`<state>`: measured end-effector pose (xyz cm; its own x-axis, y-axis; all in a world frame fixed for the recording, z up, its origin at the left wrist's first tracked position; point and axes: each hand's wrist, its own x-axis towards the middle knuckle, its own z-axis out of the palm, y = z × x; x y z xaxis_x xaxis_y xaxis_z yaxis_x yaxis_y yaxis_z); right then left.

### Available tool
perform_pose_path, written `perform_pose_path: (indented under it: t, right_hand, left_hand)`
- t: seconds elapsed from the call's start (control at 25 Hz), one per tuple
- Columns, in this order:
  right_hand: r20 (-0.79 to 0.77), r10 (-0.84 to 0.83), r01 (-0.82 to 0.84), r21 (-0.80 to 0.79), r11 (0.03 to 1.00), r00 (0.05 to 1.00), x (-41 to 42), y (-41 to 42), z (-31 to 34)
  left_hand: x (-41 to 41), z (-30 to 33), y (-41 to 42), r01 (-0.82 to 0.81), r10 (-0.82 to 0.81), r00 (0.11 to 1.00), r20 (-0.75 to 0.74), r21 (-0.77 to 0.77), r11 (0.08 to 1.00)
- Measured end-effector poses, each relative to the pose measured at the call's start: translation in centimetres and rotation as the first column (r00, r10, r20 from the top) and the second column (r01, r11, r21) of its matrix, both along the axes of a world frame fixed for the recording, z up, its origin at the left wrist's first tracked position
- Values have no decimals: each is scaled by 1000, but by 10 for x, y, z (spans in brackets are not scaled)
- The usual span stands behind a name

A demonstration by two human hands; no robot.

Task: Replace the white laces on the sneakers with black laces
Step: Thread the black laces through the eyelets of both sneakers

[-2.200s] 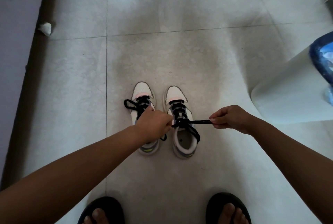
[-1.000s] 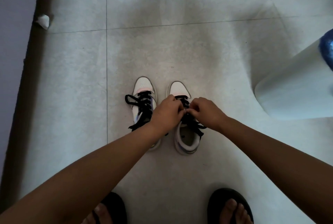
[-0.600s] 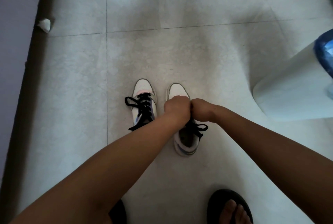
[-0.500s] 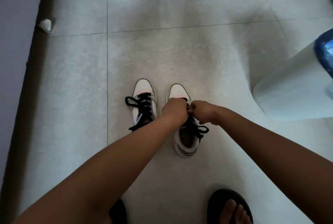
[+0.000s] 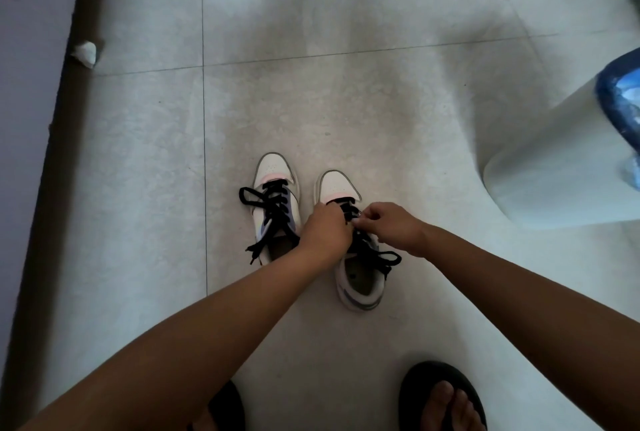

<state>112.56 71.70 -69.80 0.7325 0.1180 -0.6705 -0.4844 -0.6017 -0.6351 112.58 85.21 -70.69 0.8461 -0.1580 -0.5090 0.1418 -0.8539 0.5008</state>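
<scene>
two white sneakers stand side by side on the pale tiled floor (image 5: 346, 101), toes pointing away from the person, near the middle of the view. the left sneaker (image 5: 275, 209) sits just right of a grout line that runs toward the person; its black lace (image 5: 266, 216) is threaded, with a loop spilling off its left side and a loose end trailing onto the tile. the right sneaker (image 5: 360, 278) is just beside it, not clearly touching, and both hands work over its upper eyelets. the left hand (image 5: 327, 233) is curled with fingertips down on the right sneaker's black lace (image 5: 375, 255), seemingly pinching it (the grip itself is hidden under the knuckles). the right hand (image 5: 394, 226) pinches the same lace between thumb and fingers, close against the left hand. a slack loop of that lace lies across the shoe's opening and over its right edge.

open floor spreads ahead of the toes and to both sides. at the left edge a dark skirting strip (image 5: 59, 119) runs along a wall, with a small crumpled white scrap (image 5: 85, 53) against it. at the right, a white rounded base (image 5: 554, 167) stands on the floor, carrying something blue (image 5: 620, 98) at the edge of view, well apart from the shoes. at the bottom edge, the person's feet rest in black sandals (image 5: 440, 392).
</scene>
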Motion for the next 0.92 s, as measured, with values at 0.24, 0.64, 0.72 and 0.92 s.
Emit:
perform_pose_path:
  t: [0.24, 0.64, 0.72, 0.92]
  right_hand:
    - [-135, 26, -28, -9, 1000, 991, 1, 5, 3]
    - [-104, -203, 212, 82, 974, 974, -16, -3, -5]
    - [-90, -188, 196, 90, 977, 978, -14, -6, -3]
    - [-88, -50, 52, 27, 998, 995, -8, -7, -2]
  left_hand:
    - [3, 4, -10, -64, 65, 996, -65, 18, 998]
    - [3, 7, 1, 6, -8, 997, -79, -35, 999]
    - [-2, 6, -5, 60, -59, 998, -21, 40, 997]
    - [2, 8, -15, 215, -212, 977, -31, 136, 967]
